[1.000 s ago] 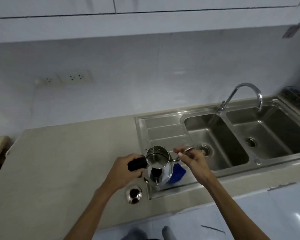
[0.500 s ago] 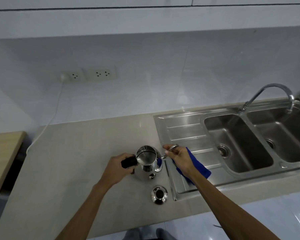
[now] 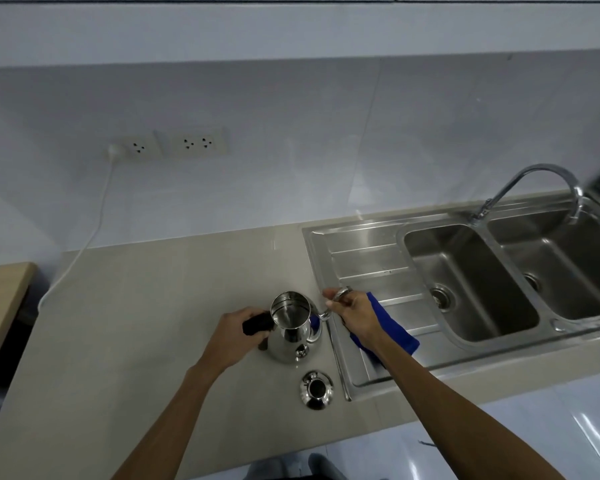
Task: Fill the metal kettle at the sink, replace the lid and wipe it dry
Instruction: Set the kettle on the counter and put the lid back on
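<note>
Wooden surface (image 3: 0, 299) at far left edge; wall sockets (image 3: 168, 145) upper left of centre, white cord (image 3: 94, 230) trailing down to beige counter (image 3: 136, 306). No legible brand or writing anywhere. Left hand (image 3: 231, 336) low centre, clenched around black handle (image 3: 257, 323) of metal kettle (image 3: 291, 327), standing upright and open on counter just left of sink's rim. Lid (image 3: 316, 389) below it on counter, apart. Right hand (image 3: 355, 315) pinched on spout tip (image 3: 324, 315), above blue cloth (image 3: 392, 329) on draining board (image 3: 368, 268). Twin-basin sink (image 3: 471, 282) and tap (image 3: 541, 188) at right. Versus half a second ago: kettle, lid and both grips unchanged; view shifted slightly, more of the tap showing.
</note>
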The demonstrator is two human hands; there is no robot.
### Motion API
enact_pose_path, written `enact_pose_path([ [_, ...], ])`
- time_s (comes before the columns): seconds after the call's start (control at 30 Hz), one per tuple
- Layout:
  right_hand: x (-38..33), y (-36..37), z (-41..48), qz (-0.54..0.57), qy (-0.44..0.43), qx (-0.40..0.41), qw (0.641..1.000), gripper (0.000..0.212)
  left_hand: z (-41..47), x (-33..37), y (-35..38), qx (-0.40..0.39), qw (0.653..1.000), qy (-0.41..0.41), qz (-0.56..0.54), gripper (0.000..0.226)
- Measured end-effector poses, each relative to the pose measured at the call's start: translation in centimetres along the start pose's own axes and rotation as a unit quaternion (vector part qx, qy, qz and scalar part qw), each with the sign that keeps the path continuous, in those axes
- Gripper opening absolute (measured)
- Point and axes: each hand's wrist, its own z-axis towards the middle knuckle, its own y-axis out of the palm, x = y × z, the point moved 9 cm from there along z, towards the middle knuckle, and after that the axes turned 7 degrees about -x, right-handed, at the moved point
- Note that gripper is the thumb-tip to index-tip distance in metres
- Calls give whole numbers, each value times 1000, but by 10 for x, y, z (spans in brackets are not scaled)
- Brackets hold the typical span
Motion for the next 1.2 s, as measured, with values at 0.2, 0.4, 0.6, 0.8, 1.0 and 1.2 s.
enact_pose_path([
  [0.2,2,-7,2,-39,2,7,999,23,4,-7,4,18,1000,-3,-8,34],
  [0.4,0,-10,2,-96,3,13,995,28,7,-8,7,25,1000,4,-8,38],
  [0.6,11,-16,-6,-161,24,80,983,29,11,-11,7,11,1000,-2,-11,47],
  [0.8,67,35,-62,-319,40,10,947,31,13,-13,9,1,1000,-3,-5,47],
  [1.0,103,79,-89,-508,34,-135,850,59,14,-16,8,5,1000,-3,-5,52],
  [1.2,106,89,-91,-519,34,-78,851,49,12,-14,9,2,1000,-7,-7,41],
])
